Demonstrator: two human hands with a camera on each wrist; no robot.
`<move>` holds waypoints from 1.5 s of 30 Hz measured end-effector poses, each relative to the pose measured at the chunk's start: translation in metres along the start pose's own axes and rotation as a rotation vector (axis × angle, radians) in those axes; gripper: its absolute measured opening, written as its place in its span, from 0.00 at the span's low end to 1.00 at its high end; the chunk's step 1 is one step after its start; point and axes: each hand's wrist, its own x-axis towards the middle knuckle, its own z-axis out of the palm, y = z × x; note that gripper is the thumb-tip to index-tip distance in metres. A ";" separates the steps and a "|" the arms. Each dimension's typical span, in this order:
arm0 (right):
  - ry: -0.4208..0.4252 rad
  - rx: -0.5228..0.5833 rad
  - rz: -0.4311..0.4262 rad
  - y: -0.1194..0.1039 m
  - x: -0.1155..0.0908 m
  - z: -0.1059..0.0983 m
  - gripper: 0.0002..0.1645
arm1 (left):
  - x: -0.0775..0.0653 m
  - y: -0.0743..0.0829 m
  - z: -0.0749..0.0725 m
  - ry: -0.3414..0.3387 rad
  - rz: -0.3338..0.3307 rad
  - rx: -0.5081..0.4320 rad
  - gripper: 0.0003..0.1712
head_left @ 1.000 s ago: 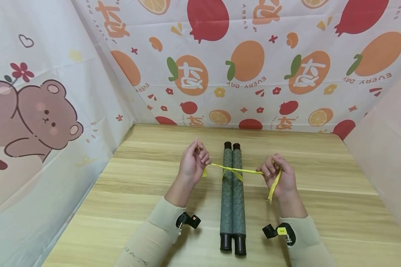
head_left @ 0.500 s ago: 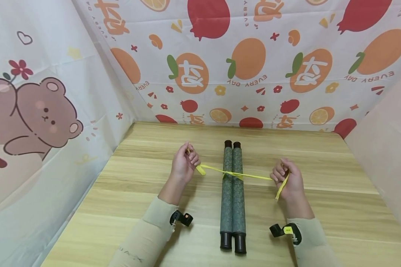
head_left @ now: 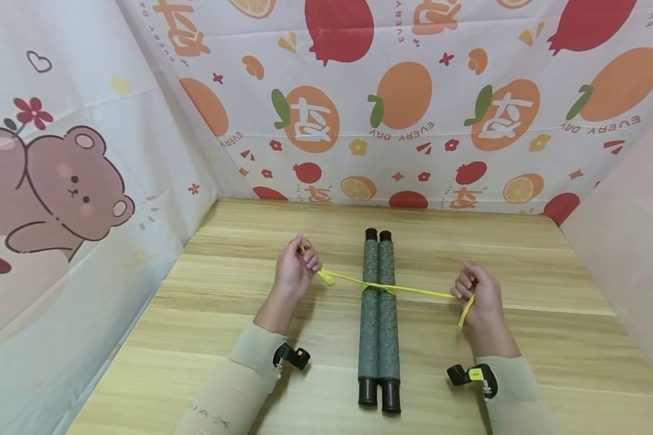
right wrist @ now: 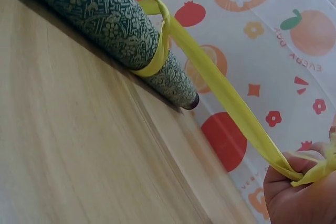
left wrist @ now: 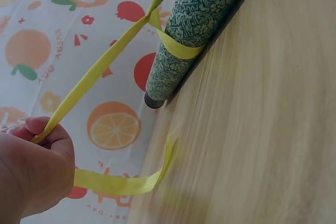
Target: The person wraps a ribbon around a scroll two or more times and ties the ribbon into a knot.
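Two green patterned scroll rolls (head_left: 369,332) with dark end knobs lie side by side, lengthwise, on the table. Around them passes a yellow ribbon (head_left: 413,290), crossed over itself on top and drawn nearly straight to both sides. My left hand (head_left: 295,269) grips one end of it, left of the rolls, with a loose tail hanging below the fingers. The other end is in the curled fingers of my right hand (head_left: 481,296), its tail dangling too. In the left wrist view, the ribbon (left wrist: 100,69) runs taut from the fist to a green roll (left wrist: 197,11).
The wooden table (head_left: 196,362) reaches back to a fruit-printed cloth (head_left: 348,121). A bear-printed cloth (head_left: 76,187) hangs on the left, and a pale cloth (head_left: 631,241) on the right. Each wrist wears a small black camera mount (head_left: 292,356).
Both hands have moved apart, the left to the left and the right to the right, and slightly nearer. The ribbon's crossing has tightened down onto the rolls, which have stayed in place.
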 end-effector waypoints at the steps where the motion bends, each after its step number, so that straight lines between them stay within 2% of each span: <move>1: 0.017 -0.007 0.000 0.000 0.000 0.000 0.25 | 0.000 0.000 0.000 0.006 0.002 0.001 0.22; 6: 0.089 -0.045 -0.016 -0.004 0.000 -0.002 0.24 | 0.001 0.001 -0.002 0.025 0.004 0.004 0.22; 16: 0.142 -0.157 -0.012 -0.006 0.000 -0.006 0.24 | 0.000 0.003 -0.010 0.032 -0.006 -0.008 0.22; 22: 0.181 -0.185 -0.015 -0.005 0.002 -0.010 0.24 | 0.000 0.006 -0.016 0.019 -0.029 0.032 0.22; 29: 0.201 -0.204 -0.016 -0.001 0.004 -0.016 0.25 | 0.004 0.010 -0.022 0.064 -0.085 0.102 0.20; 33: 0.242 -0.254 -0.018 0.000 0.005 -0.020 0.26 | 0.007 0.010 -0.025 0.084 -0.101 0.115 0.20; 45: 0.267 -0.335 -0.005 0.003 0.007 -0.024 0.25 | 0.011 0.008 -0.030 0.109 -0.106 0.137 0.19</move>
